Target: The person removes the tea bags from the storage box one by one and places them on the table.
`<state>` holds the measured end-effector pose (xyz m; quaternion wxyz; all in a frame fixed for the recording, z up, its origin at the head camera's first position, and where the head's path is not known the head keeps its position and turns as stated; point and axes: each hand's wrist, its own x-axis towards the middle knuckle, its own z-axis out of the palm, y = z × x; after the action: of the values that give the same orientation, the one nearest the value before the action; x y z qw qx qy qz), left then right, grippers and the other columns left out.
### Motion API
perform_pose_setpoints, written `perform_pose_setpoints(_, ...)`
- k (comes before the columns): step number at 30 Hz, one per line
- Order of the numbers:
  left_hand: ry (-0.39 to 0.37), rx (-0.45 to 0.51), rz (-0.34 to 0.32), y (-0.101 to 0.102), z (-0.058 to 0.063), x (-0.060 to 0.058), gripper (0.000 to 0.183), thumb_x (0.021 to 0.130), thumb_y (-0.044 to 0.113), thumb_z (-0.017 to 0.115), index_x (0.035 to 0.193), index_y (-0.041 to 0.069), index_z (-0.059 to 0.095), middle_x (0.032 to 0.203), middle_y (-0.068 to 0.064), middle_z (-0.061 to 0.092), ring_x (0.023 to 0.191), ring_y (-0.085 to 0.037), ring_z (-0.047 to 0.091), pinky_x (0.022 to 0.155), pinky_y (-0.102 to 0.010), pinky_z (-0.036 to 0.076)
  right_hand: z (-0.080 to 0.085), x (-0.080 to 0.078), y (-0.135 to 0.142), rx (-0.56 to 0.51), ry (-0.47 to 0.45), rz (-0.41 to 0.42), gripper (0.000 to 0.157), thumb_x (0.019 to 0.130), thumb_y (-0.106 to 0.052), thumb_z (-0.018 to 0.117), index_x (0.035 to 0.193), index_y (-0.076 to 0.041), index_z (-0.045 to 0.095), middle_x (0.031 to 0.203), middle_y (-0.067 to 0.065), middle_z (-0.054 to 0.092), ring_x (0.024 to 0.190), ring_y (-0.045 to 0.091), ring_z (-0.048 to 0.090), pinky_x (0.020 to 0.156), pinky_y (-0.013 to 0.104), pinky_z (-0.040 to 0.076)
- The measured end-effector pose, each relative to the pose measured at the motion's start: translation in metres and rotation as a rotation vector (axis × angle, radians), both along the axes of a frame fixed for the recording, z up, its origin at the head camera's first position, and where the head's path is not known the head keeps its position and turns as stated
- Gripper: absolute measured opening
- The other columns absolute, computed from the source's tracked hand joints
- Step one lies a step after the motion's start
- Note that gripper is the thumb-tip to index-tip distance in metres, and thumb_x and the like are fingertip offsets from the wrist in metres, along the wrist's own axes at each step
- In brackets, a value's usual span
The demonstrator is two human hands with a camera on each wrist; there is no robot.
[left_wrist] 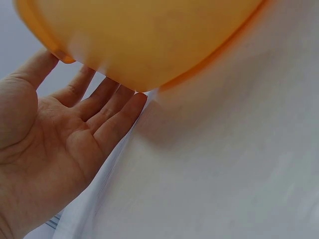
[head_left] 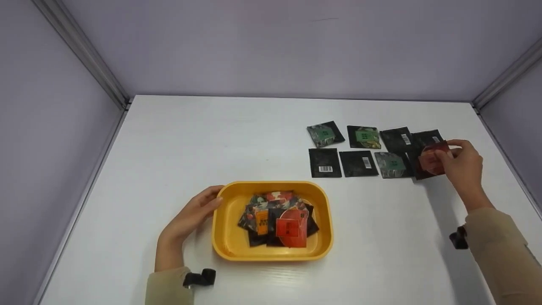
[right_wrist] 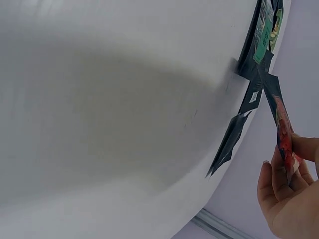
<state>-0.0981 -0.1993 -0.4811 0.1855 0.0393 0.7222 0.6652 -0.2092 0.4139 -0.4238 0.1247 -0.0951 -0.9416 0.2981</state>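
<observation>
In the head view my right hand (head_left: 465,165) pinches a red and black sachet (head_left: 432,159) between thumb and fingers at the right end of the laid-out sachets. The right wrist view shows this sachet edge-on, raised off the table at its held end. My left hand (head_left: 199,212) holds the left side of a yellow plastic tray (head_left: 217,237), thumb at the rim and fingers against the outer wall. Inside the tray lies a loose pile of sachets, with a red and black one (head_left: 292,228) on top.
Two rows of flat square sachets lie at the back right. Some show green labels, like this one (head_left: 364,137); others show black backs with barcodes, like this one (head_left: 324,162). The white table (head_left: 190,140) is bordered by pale walls at the back and sides.
</observation>
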Motion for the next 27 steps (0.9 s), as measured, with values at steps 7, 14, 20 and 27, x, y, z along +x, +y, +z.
perform_pose_setpoints(7, -0.006, -0.001, 0.008, 0.000, 0.001, 0.000, 0.047, 0.101, 0.034, 0.059, 0.140, 0.010, 0.051, 0.138, -0.007, 0.056, 0.125, -0.023, 0.053, 0.109, -0.044, 0.041, -0.008, -0.014, 0.001, -0.052, -0.127, -0.092, 0.050, 0.100, -0.022, 0.060, 0.138, 0.009, 0.046, 0.104, 0.023, 0.063, 0.064, -0.004, 0.048, 0.053, 0.011, 0.040)
perform_pose_setpoints(14, -0.009, -0.002, 0.008, 0.000, 0.001, 0.000, 0.048, 0.101, 0.033, 0.059, 0.141, 0.009, 0.050, 0.141, -0.009, 0.054, 0.128, -0.024, 0.051, 0.110, -0.043, 0.039, -0.019, -0.021, 0.003, -0.066, -0.202, -0.146, 0.054, 0.101, -0.020, 0.055, 0.143, 0.010, 0.040, 0.120, 0.032, 0.057, 0.094, 0.029, 0.055, 0.062, 0.019, 0.040)
perform_pose_setpoints(20, -0.014, 0.019, -0.010, -0.002, 0.002, 0.000, 0.050, 0.102, 0.032, 0.058, 0.143, 0.006, 0.047, 0.142, -0.012, 0.052, 0.130, -0.025, 0.050, 0.112, -0.042, 0.038, -0.025, -0.022, 0.003, -0.051, -0.239, -0.154, 0.053, 0.099, -0.015, 0.052, 0.142, 0.013, 0.036, 0.122, 0.034, 0.052, 0.102, 0.040, 0.052, 0.071, 0.033, 0.042)
perform_pose_setpoints(27, -0.015, 0.013, -0.010, -0.002, 0.003, 0.000, 0.051, 0.101, 0.033, 0.058, 0.143, 0.006, 0.047, 0.142, -0.012, 0.052, 0.129, -0.025, 0.050, 0.112, -0.042, 0.037, -0.027, -0.022, 0.000, -0.046, -0.263, -0.158, 0.055, 0.098, -0.014, 0.054, 0.140, 0.015, 0.035, 0.120, 0.034, 0.053, 0.102, 0.041, 0.054, 0.075, 0.039, 0.045)
